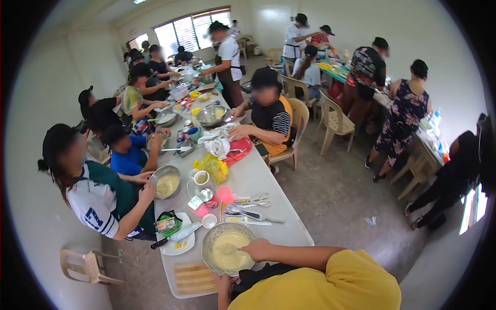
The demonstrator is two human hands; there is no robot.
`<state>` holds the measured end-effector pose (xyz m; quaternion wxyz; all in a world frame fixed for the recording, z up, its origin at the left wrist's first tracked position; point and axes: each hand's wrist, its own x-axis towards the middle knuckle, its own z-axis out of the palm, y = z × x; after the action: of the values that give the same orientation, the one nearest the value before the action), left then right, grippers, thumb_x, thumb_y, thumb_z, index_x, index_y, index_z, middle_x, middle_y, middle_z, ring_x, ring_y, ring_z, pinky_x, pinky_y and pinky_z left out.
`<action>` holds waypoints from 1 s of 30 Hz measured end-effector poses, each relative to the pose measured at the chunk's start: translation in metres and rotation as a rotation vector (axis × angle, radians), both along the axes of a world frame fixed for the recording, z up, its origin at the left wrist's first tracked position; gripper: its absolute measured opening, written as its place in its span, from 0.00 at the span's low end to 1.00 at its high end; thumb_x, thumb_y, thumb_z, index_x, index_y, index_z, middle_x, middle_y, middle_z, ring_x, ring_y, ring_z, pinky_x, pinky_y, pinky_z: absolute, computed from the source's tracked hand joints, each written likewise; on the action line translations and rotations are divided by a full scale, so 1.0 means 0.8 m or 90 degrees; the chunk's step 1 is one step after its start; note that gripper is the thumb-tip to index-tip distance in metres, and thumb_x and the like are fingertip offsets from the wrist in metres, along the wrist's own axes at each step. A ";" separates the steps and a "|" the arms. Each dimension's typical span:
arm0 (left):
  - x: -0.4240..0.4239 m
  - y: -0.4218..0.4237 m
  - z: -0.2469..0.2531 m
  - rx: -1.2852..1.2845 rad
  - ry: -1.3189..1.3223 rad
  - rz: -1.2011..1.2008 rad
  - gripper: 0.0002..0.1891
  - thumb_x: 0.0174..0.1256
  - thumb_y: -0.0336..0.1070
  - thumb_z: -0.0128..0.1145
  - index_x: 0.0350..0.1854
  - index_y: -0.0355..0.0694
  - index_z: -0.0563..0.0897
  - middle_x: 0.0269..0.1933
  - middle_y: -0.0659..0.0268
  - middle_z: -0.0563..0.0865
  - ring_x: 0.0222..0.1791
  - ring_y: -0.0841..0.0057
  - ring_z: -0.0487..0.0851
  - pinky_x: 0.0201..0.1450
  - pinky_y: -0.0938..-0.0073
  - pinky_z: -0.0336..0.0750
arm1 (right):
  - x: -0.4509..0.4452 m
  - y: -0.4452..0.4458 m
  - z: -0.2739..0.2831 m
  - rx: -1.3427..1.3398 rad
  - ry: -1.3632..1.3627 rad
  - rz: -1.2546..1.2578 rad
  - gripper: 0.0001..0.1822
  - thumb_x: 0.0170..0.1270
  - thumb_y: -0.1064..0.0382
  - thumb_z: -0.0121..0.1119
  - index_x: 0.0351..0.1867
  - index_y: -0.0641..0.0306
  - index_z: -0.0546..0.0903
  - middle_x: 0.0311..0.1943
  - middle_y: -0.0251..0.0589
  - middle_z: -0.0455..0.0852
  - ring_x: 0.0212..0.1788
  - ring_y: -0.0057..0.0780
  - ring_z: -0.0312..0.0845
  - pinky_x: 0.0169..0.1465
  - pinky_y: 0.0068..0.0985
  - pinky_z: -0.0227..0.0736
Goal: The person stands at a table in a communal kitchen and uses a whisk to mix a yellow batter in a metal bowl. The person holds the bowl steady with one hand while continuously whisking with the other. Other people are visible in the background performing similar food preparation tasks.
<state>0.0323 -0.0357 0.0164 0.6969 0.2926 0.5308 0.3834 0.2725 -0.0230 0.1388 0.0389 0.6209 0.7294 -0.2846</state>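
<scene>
Pale yellow batter (235, 260) fills the lower part of a metal mixing bowl (209, 237) at the near end of the table. My right hand (257, 249) grips a wire whisk (228, 248), whose wires dip into the batter. At the bowl's near rim is my left hand (222, 282), holding the bowl's edge; its fingers are partly hidden below the rim. A striped wooden cutting board (193, 278) lies to the left of the bowl. Just beyond the bowl are a pastry brush (250, 222) and a spatula with a grey handle (271, 218).
On the left, a white plate (188, 248) carries a knife (180, 234) and yellow pieces. Pink cups (224, 193), scissors (260, 199) and a glass pitcher (201, 180) stand or lie farther up the table (277, 186). A person (112, 197) at left holds another batter bowl (172, 170).
</scene>
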 end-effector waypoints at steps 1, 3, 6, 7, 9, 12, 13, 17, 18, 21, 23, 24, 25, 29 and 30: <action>-0.003 0.000 -0.004 0.002 0.003 0.002 0.40 0.59 0.19 0.43 0.75 0.51 0.51 0.65 0.51 0.72 0.47 0.55 0.87 0.30 0.60 0.90 | 0.006 -0.003 -0.003 -0.011 -0.015 -0.009 0.17 0.52 0.65 0.66 0.47 0.53 0.88 0.39 0.46 0.91 0.45 0.46 0.88 0.41 0.42 0.82; -0.005 0.002 -0.011 0.019 0.042 -0.019 0.40 0.59 0.19 0.43 0.76 0.52 0.50 0.65 0.51 0.72 0.48 0.55 0.87 0.31 0.59 0.90 | 0.026 -0.011 0.002 -0.034 -0.050 -0.023 0.19 0.51 0.64 0.67 0.48 0.52 0.87 0.38 0.46 0.91 0.44 0.46 0.88 0.41 0.42 0.82; -0.009 0.003 -0.022 0.023 0.043 -0.011 0.40 0.59 0.20 0.42 0.76 0.53 0.50 0.66 0.51 0.72 0.48 0.55 0.87 0.32 0.59 0.90 | 0.029 -0.030 0.027 -0.092 -0.085 0.102 0.17 0.51 0.64 0.68 0.45 0.57 0.88 0.38 0.46 0.91 0.43 0.46 0.89 0.40 0.41 0.83; -0.008 0.003 -0.024 0.020 0.035 -0.003 0.40 0.59 0.20 0.41 0.76 0.53 0.50 0.66 0.51 0.72 0.48 0.55 0.87 0.32 0.58 0.90 | 0.025 -0.033 0.027 -0.079 -0.060 0.100 0.16 0.51 0.64 0.68 0.44 0.58 0.89 0.38 0.47 0.91 0.43 0.46 0.89 0.41 0.41 0.83; -0.003 -0.001 -0.016 0.009 0.005 -0.003 0.40 0.59 0.21 0.41 0.76 0.54 0.50 0.65 0.52 0.73 0.47 0.56 0.87 0.31 0.60 0.89 | 0.005 -0.035 0.020 -0.049 -0.010 0.094 0.14 0.49 0.65 0.69 0.40 0.61 0.89 0.39 0.48 0.91 0.43 0.46 0.89 0.41 0.42 0.83; 0.009 -0.005 -0.001 0.001 -0.022 0.024 0.41 0.58 0.21 0.41 0.76 0.54 0.51 0.65 0.53 0.74 0.46 0.57 0.87 0.30 0.62 0.89 | -0.002 -0.022 -0.024 0.048 0.059 0.052 0.16 0.50 0.66 0.66 0.43 0.59 0.87 0.37 0.48 0.90 0.43 0.48 0.88 0.40 0.45 0.82; 0.010 -0.005 0.001 -0.001 -0.028 0.040 0.41 0.58 0.21 0.41 0.76 0.55 0.51 0.65 0.54 0.74 0.46 0.57 0.87 0.29 0.62 0.88 | 0.001 -0.021 -0.026 0.028 0.032 0.032 0.17 0.50 0.67 0.65 0.44 0.59 0.87 0.37 0.48 0.90 0.43 0.47 0.88 0.40 0.45 0.82; 0.006 -0.004 -0.006 0.002 -0.014 0.044 0.40 0.56 0.18 0.41 0.74 0.54 0.54 0.64 0.55 0.75 0.46 0.57 0.87 0.29 0.62 0.88 | 0.027 -0.021 0.017 -0.056 -0.043 0.031 0.14 0.48 0.67 0.67 0.40 0.61 0.88 0.39 0.49 0.90 0.44 0.46 0.88 0.42 0.42 0.83; 0.011 -0.003 0.003 -0.005 -0.021 0.051 0.39 0.56 0.17 0.41 0.73 0.54 0.56 0.63 0.55 0.76 0.45 0.59 0.87 0.28 0.62 0.88 | 0.030 -0.028 0.029 -0.080 -0.051 0.047 0.13 0.48 0.67 0.68 0.37 0.62 0.89 0.39 0.49 0.91 0.45 0.46 0.88 0.42 0.42 0.83; 0.013 -0.001 0.005 -0.004 -0.014 0.032 0.39 0.56 0.16 0.41 0.72 0.53 0.58 0.62 0.55 0.76 0.45 0.59 0.88 0.28 0.62 0.89 | 0.017 -0.029 0.007 -0.086 0.001 0.100 0.24 0.49 0.69 0.65 0.52 0.57 0.84 0.38 0.48 0.90 0.44 0.46 0.88 0.42 0.41 0.82; 0.014 -0.001 0.009 -0.004 -0.012 0.037 0.38 0.56 0.15 0.41 0.72 0.52 0.58 0.62 0.55 0.76 0.44 0.59 0.88 0.28 0.62 0.89 | 0.003 -0.024 -0.022 -0.039 0.036 0.042 0.22 0.48 0.69 0.65 0.50 0.57 0.86 0.39 0.47 0.90 0.45 0.46 0.88 0.42 0.42 0.82; 0.018 -0.004 0.016 -0.009 -0.019 0.054 0.38 0.56 0.15 0.41 0.72 0.52 0.58 0.62 0.55 0.76 0.43 0.59 0.88 0.27 0.63 0.89 | 0.001 -0.022 -0.026 -0.017 0.052 0.014 0.22 0.48 0.69 0.65 0.48 0.57 0.86 0.39 0.47 0.90 0.45 0.46 0.88 0.43 0.42 0.82; 0.021 -0.005 0.020 -0.015 -0.026 0.071 0.38 0.56 0.15 0.41 0.72 0.52 0.58 0.61 0.54 0.77 0.42 0.59 0.88 0.26 0.63 0.88 | 0.006 -0.019 -0.030 -0.026 0.044 -0.004 0.21 0.47 0.69 0.65 0.48 0.57 0.86 0.40 0.47 0.90 0.46 0.46 0.87 0.43 0.42 0.82; 0.007 0.001 -0.013 0.000 -0.031 0.067 0.39 0.57 0.15 0.42 0.72 0.52 0.57 0.63 0.53 0.75 0.44 0.57 0.88 0.27 0.60 0.90 | 0.035 -0.022 -0.010 -0.082 -0.005 -0.016 0.21 0.47 0.68 0.66 0.47 0.56 0.87 0.41 0.46 0.90 0.47 0.46 0.87 0.44 0.42 0.81; 0.010 0.001 -0.012 -0.005 -0.019 0.070 0.39 0.57 0.15 0.42 0.72 0.52 0.57 0.63 0.53 0.75 0.44 0.56 0.88 0.28 0.60 0.90 | 0.040 -0.029 -0.001 -0.102 -0.021 -0.009 0.21 0.47 0.67 0.66 0.48 0.55 0.87 0.41 0.46 0.90 0.48 0.46 0.87 0.45 0.43 0.81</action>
<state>0.0405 -0.0345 0.0067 0.6841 0.2543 0.5370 0.4230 0.3042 -0.0460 0.1384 0.0987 0.6256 0.6990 -0.3322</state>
